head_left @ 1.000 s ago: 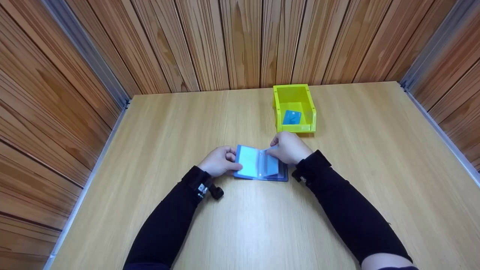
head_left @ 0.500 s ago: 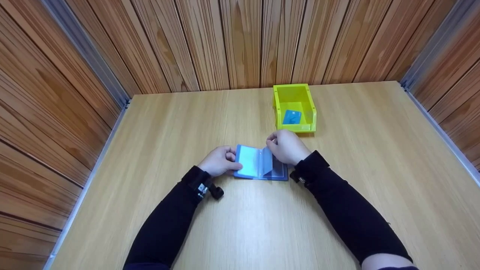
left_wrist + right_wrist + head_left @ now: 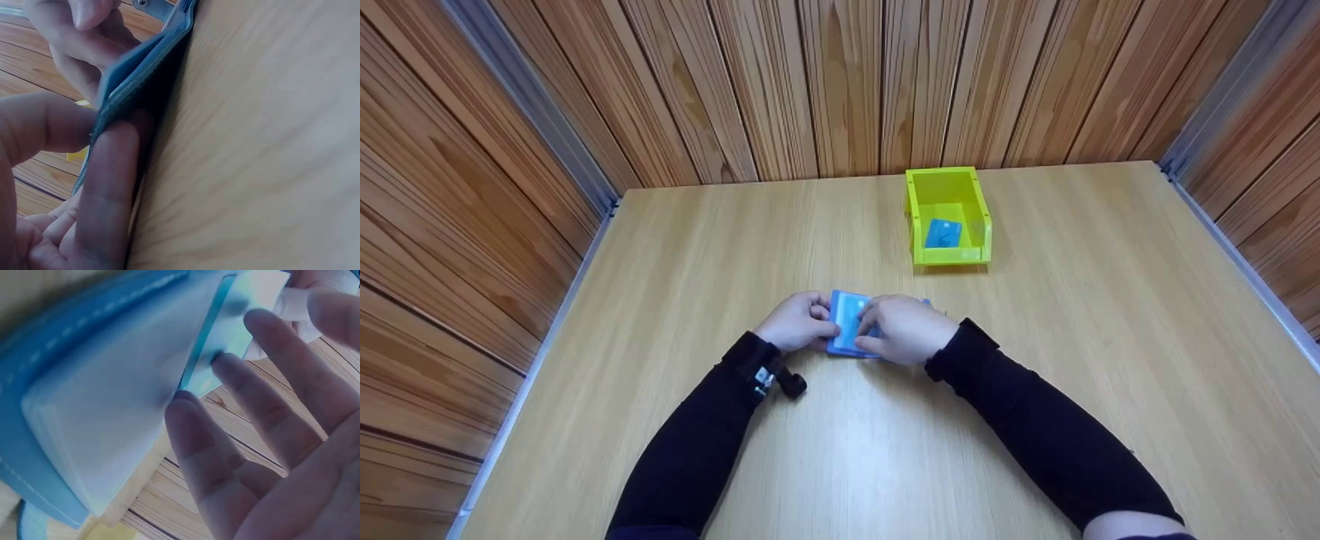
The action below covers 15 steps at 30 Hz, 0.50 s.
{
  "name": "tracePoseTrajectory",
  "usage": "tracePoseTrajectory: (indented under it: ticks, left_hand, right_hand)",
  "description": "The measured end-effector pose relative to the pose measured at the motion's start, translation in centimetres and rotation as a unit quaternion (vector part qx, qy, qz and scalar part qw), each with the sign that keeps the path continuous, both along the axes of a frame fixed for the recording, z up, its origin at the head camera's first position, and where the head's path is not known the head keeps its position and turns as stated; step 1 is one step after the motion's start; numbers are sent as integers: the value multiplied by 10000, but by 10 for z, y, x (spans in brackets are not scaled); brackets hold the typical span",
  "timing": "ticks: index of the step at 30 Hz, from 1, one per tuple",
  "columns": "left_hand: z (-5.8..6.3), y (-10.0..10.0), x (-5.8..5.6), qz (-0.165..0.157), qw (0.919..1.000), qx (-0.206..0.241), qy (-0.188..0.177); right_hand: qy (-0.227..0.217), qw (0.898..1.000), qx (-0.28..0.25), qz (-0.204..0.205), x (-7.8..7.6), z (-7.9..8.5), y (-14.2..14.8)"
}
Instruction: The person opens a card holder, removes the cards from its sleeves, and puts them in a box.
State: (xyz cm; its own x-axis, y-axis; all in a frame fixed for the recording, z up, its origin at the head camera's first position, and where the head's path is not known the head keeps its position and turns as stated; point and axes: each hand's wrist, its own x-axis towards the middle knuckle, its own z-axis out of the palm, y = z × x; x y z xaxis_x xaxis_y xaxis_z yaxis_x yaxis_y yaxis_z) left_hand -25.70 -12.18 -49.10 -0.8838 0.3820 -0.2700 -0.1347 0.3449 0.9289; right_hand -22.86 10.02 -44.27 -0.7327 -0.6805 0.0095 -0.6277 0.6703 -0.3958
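A blue card holder (image 3: 846, 319) with stitched edges lies spread on the table before me. My left hand (image 3: 793, 322) grips its left cover edge, thumb on top and fingers underneath; in the left wrist view the fingers (image 3: 109, 185) hold the stitched cover (image 3: 146, 73) slightly raised off the wood. My right hand (image 3: 911, 330) lies over the middle and right half of the holder, hiding much of it. In the right wrist view, its fingertips (image 3: 188, 410) touch clear plastic sleeves (image 3: 107, 405), beside a teal strip showing through the plastic. A snap strap (image 3: 154, 8) sticks out at the holder's far side.
Beyond the right hand stands a yellow open-front bin (image 3: 951, 256) with a blue card (image 3: 943, 233) inside. Wooden plank walls (image 3: 840, 90) enclose the light wood table (image 3: 697, 247) at the back and both sides.
My right hand has turned a sleeve page from right to left and moved down and left over the holder. The left hand keeps its grip in the same place.
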Motion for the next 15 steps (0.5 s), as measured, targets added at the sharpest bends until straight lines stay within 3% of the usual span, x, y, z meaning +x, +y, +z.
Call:
tracePoseTrajectory:
  ticks: [10, 15]
  left_hand:
    - [0, 0, 1, 73, 9998, 71, -167]
    - [0, 1, 1, 104, 9995, 202, -229]
  right_hand:
    - [-186, 9996, 143, -136, 1, -1, -2]
    - [-400, 9975, 93, -581, -2, -2, -1]
